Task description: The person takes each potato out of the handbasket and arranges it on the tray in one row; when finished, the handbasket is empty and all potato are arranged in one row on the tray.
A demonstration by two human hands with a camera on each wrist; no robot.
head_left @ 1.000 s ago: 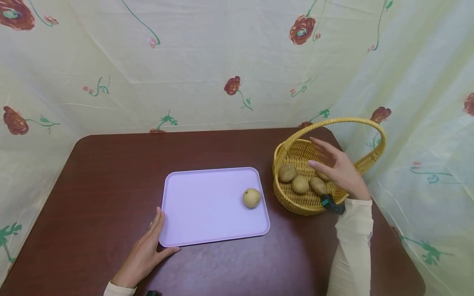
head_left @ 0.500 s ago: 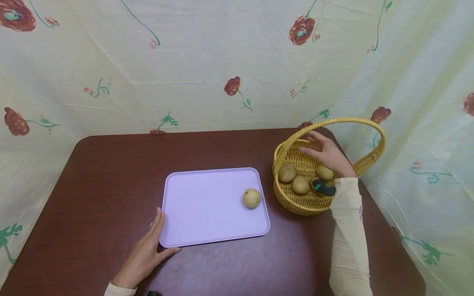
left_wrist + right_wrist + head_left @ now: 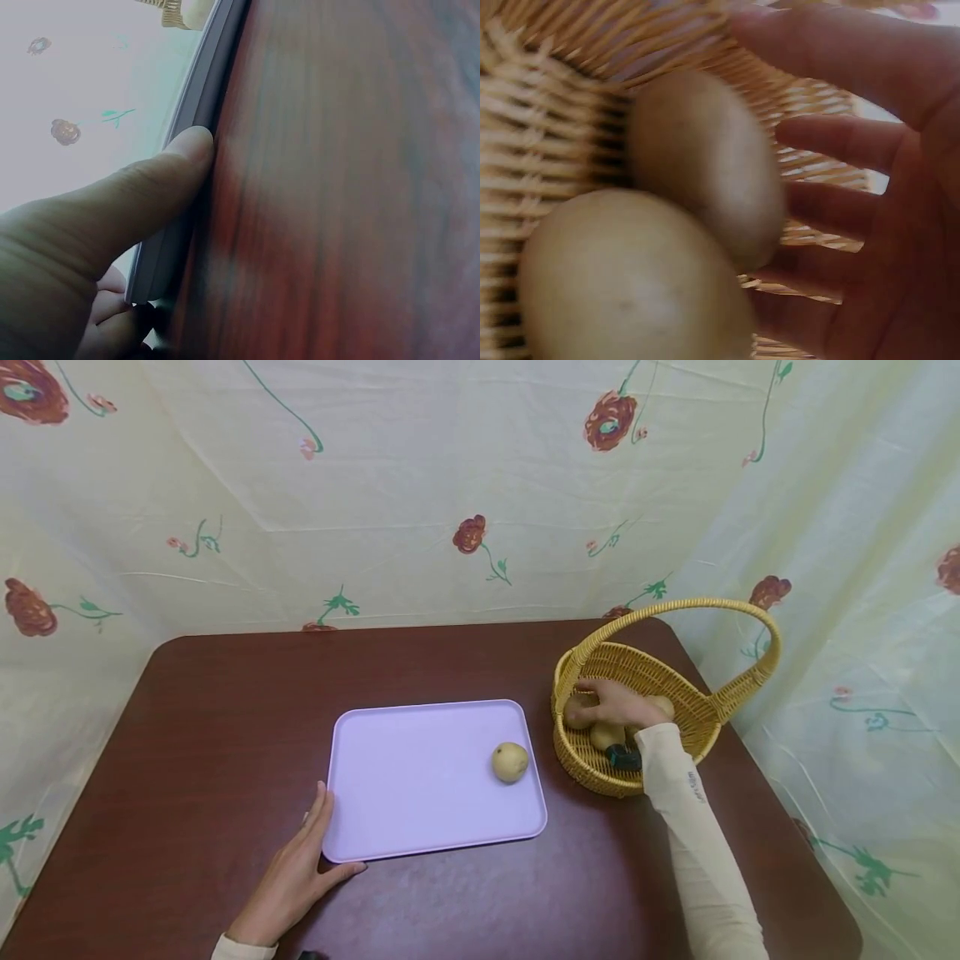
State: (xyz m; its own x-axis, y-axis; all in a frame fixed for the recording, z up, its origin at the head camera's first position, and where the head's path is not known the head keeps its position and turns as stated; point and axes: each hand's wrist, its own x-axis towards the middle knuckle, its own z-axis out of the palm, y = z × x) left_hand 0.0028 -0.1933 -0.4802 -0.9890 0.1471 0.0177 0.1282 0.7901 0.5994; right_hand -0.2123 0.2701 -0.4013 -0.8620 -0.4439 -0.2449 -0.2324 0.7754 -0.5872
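Observation:
My left hand (image 3: 291,870) lies at the near-left corner of a lilac tray (image 3: 420,777), thumb along the near edge and straight fingers along the left side. In the left wrist view its thumb (image 3: 161,180) touches the tray's rim. One potato (image 3: 510,762) sits on the tray's right side. My right hand (image 3: 618,703) is down inside a yellow wicker basket (image 3: 603,783), over several potatoes. The right wrist view shows its fingers spread beside a darker potato (image 3: 705,165), with a paler potato (image 3: 630,277) nearer the camera. No grip is visible.
The basket's tall arched handle (image 3: 697,603) rises above my right hand. Everything stands on a dark brown table (image 3: 247,710) with rounded corners. A flowered curtain (image 3: 390,502) hangs behind the table and along its sides.
My right hand has moved left and down, from above the basket to inside it at the leftmost potato. My left hand, the tray and the potato on it have stayed put.

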